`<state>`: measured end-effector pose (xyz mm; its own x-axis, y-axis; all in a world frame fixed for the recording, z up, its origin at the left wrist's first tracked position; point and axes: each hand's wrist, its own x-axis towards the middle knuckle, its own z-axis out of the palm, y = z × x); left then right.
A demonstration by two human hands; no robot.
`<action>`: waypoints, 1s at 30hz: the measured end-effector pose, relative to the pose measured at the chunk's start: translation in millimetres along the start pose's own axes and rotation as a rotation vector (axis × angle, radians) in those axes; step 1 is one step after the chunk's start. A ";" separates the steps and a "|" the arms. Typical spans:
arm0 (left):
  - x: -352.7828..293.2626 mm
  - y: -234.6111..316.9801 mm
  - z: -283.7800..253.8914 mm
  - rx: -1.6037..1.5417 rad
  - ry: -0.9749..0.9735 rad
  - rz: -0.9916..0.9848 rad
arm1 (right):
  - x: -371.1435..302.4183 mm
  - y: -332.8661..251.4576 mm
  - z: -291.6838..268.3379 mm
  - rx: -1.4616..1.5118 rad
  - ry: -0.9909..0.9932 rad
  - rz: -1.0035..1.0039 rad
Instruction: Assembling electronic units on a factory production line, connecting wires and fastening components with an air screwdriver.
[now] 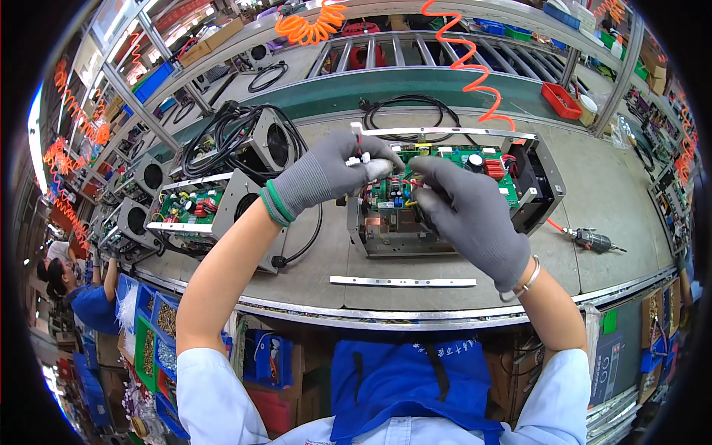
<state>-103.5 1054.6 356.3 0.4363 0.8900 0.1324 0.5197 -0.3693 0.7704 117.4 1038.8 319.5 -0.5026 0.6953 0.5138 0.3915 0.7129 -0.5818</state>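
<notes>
An open metal chassis [386,248] with a green circuit board [456,154] and a black fan [530,185] stands on the bench in front of me. My left hand [337,169], in a grey glove, is closed over the board's left end. White plug connectors [357,132] on thin wires stick out between its fingers. My right hand [471,211], also gloved, reaches in from the right with bent fingers at the thin coloured wires [410,185]. What those fingertips hold, if anything, is hidden.
A metal strip [400,282] lies near the bench edge. To the right lies a pneumatic screwdriver [592,239] on an orange hose. Similar units [194,206] and coiled black cables [233,141] stand at left. Behind are a roller conveyor [415,52] and a red bin [561,101]. A co-worker [93,297] sits far left.
</notes>
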 end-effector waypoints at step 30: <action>8.0 17.5 12.5 0.144 0.073 -0.251 | 10.5 39.7 25.0 -0.182 0.243 -0.231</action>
<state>-81.8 1051.9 363.1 0.2295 0.9733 -0.0026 0.7060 -0.1647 0.6888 108.3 1072.1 286.1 -0.4048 0.5002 0.7655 0.4311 0.8426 -0.3227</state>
